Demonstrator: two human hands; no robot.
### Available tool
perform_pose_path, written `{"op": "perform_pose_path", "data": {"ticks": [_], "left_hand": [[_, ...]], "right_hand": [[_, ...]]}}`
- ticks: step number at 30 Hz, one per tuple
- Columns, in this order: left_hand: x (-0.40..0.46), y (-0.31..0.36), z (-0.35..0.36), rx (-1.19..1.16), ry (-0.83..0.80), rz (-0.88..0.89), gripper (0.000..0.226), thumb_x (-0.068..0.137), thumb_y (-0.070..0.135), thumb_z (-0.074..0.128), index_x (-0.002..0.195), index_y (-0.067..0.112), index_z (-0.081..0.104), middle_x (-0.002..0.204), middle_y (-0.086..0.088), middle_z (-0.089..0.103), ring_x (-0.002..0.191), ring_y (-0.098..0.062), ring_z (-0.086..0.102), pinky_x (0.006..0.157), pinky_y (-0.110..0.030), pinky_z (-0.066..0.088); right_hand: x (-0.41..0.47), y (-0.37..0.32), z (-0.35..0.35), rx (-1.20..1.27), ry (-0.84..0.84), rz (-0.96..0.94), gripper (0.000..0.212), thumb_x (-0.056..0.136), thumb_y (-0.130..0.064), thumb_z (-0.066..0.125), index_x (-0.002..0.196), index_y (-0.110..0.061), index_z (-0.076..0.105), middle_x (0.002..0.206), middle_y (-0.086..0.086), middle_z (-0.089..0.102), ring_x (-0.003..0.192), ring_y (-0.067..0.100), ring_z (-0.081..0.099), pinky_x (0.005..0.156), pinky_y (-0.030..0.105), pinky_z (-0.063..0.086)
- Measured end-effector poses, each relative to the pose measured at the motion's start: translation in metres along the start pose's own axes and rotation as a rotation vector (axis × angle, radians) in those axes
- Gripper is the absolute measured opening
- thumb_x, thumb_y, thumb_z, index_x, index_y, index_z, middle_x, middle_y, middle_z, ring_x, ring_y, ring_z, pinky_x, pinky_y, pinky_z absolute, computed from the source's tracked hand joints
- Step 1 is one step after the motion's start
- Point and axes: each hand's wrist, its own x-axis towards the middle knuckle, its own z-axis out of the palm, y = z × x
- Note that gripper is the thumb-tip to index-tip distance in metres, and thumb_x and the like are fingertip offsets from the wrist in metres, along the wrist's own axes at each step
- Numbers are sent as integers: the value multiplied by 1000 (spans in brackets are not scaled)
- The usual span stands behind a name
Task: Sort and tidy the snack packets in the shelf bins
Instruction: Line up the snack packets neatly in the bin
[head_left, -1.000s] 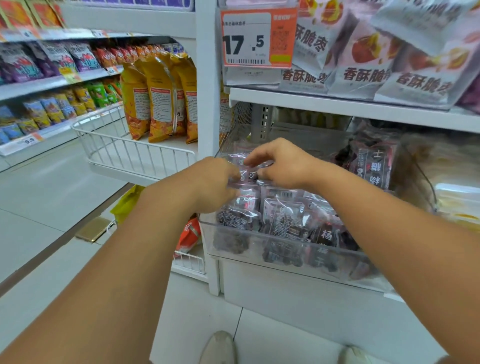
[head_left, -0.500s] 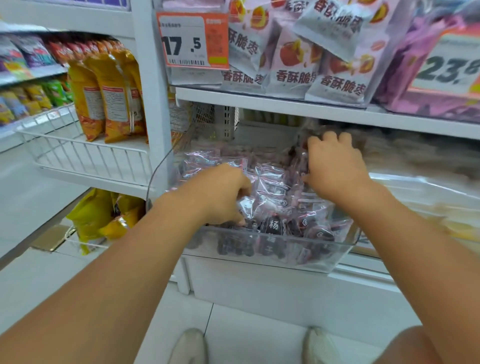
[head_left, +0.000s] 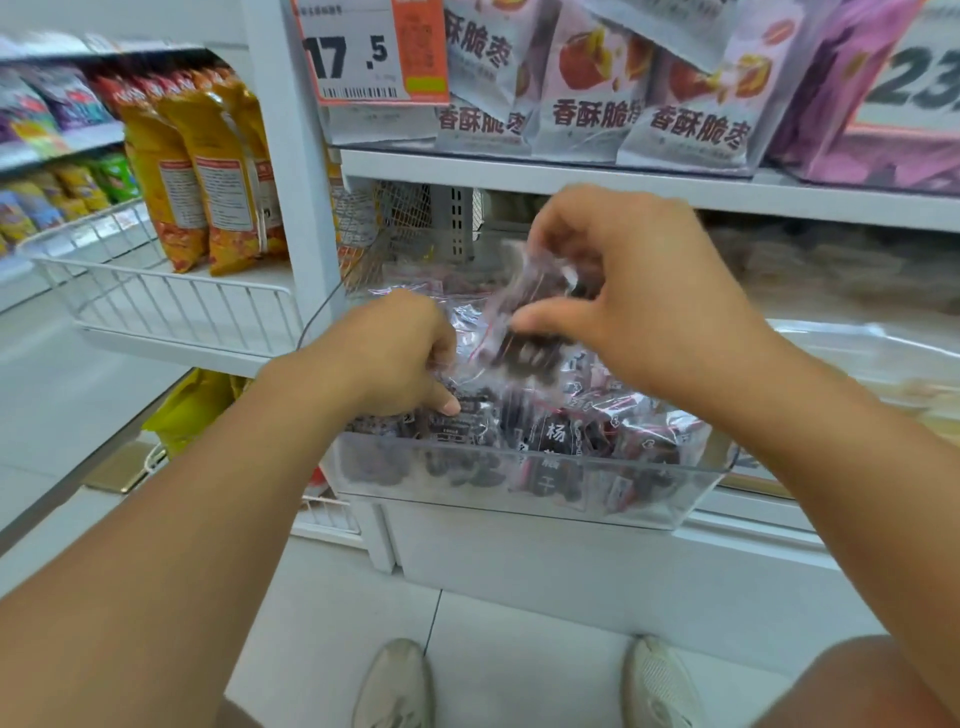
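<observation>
Your right hand (head_left: 639, 306) pinches a clear snack packet (head_left: 524, 317), lifted above the bin's (head_left: 519, 493) middle. Your left hand (head_left: 395, 358), fingers curled, grips packets (head_left: 457, 421) at the bin's front-left corner.

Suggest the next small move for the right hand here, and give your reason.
Probably lower the packet pinched in the right hand and lay it flat on the pile in the clear bin. It is lifted above the heap, while the left hand grips packets at the bin's left side.
</observation>
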Motion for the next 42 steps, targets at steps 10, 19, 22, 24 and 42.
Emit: {"op": "perform_pose_path", "data": {"ticks": [10, 19, 22, 24, 42], "left_hand": [[-4, -9, 4, -193, 93, 16, 26, 71, 5, 85, 63, 17, 64, 63, 3, 59, 61, -17, 54, 51, -16, 37], [-5, -21, 6, -341, -6, 119, 13, 90, 5, 69, 95, 13, 78, 76, -10, 70, 58, -7, 51, 62, -25, 46], [-5, -20, 6, -336, -5, 114, 17, 98, 16, 62, 95, 20, 78, 69, -4, 67, 53, -5, 48, 55, -20, 42], [-6, -17, 6, -326, -21, 110, 20, 100, 17, 59, 90, 17, 77, 62, -1, 61, 49, -3, 45, 52, -20, 37], [-14, -13, -3, -429, -111, 51, 53, 63, 70, 68, 101, 34, 73, 120, 18, 62, 119, -3, 55, 106, -33, 44]], "right_hand": [[4, 12, 39, 160, -41, -10, 36, 70, -36, 87, 98, -22, 70, 89, -11, 68, 86, 7, 62, 79, 24, 51], [-8, 7, 84, 108, -314, -2, 28, 80, -27, 83, 100, -14, 67, 98, -1, 68, 76, 6, 54, 67, 17, 41], [-7, 8, 89, 138, -319, 46, 28, 80, -26, 83, 99, -12, 68, 98, 0, 68, 87, 16, 59, 72, 25, 42], [-9, 7, 91, 156, -335, 52, 26, 81, -26, 82, 100, -13, 68, 93, -5, 64, 83, 11, 57, 71, 22, 40], [31, 35, 77, -101, -358, 283, 14, 84, -9, 70, 97, -10, 74, 95, 5, 73, 86, 23, 70, 80, 38, 59]]}}
